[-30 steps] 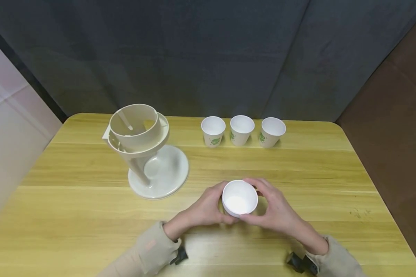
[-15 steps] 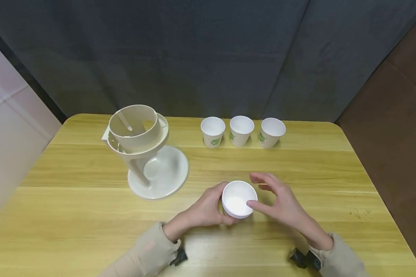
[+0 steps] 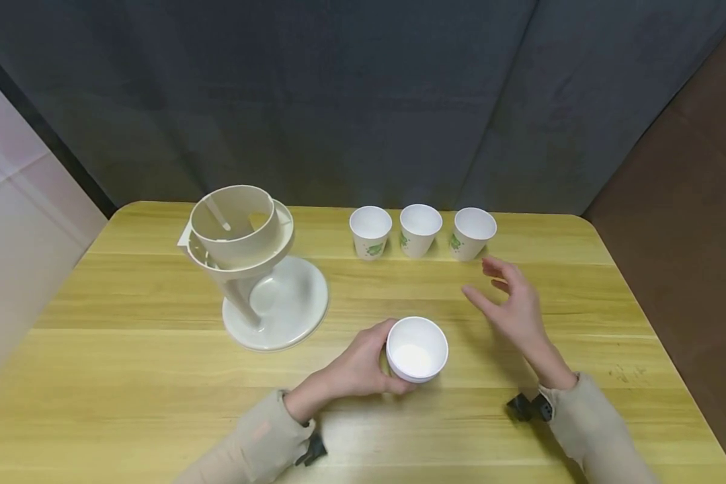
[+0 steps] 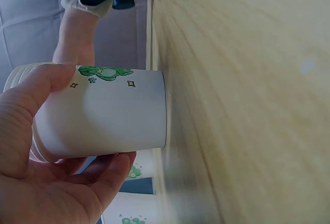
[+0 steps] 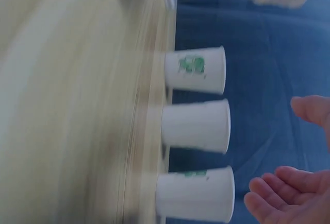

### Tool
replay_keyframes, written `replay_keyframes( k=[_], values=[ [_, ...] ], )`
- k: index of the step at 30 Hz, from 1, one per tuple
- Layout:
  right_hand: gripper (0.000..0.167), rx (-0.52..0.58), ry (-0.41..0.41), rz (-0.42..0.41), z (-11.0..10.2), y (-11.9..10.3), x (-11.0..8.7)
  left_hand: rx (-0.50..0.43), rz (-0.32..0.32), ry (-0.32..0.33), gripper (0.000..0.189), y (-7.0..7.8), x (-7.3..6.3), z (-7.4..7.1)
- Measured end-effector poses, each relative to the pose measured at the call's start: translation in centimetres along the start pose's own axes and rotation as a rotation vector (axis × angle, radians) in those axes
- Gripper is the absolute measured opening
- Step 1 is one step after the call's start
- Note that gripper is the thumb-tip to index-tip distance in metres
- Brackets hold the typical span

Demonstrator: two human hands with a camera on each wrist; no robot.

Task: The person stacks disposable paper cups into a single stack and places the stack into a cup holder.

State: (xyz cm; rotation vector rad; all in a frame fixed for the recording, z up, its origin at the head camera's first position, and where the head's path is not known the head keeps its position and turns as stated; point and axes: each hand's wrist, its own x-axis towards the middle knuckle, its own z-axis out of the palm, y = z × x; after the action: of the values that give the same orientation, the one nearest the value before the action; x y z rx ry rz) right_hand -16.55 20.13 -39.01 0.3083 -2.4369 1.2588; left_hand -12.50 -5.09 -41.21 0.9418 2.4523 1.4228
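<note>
My left hand [image 3: 363, 363] grips a stack of white paper cups [image 3: 417, 349], thumb on one side and fingers on the other. Several nested rims show at the top of the stack [image 4: 98, 113] in the left wrist view, with a green leaf print on its side and its base right at the tabletop. My right hand [image 3: 514, 306] holds nothing; its thumb and fingers are spread apart, just in front of the rightmost of three single paper cups. These are the left cup [image 3: 370, 232], the middle cup [image 3: 420, 230] and the right cup [image 3: 472, 233], standing upright in a row.
A cream plastic stand with a ring-shaped holder [image 3: 236, 225] rises from a round white base [image 3: 305, 289] on the left of the wooden table [image 3: 127, 390]. Behind the table's far edge hangs a dark curtain [image 3: 339, 101].
My right hand has let go of the stack and moved away, forward and to the right, toward the row of cups. The left hand keeps its grip in the same place.
</note>
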Motion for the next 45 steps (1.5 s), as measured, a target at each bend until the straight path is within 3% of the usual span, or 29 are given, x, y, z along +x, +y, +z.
replay_keyframes(
  k=[7,25,45],
  values=[
    [0.055,-0.02,0.074,0.057,-0.2,1.7,1.8,-0.001,-0.01,-0.003,0.073,-0.1,-0.1,0.0],
    [0.063,-0.091,0.148,0.144,0.4,3.9,5.3,-0.003,-0.015,-0.008,0.074,-0.1,-0.2,0.1],
    [0.073,-0.11,0.106,0.209,2.0,4.8,8.4,0.003,-0.01,0.0,0.075,-0.1,-0.1,0.1]
  ],
)
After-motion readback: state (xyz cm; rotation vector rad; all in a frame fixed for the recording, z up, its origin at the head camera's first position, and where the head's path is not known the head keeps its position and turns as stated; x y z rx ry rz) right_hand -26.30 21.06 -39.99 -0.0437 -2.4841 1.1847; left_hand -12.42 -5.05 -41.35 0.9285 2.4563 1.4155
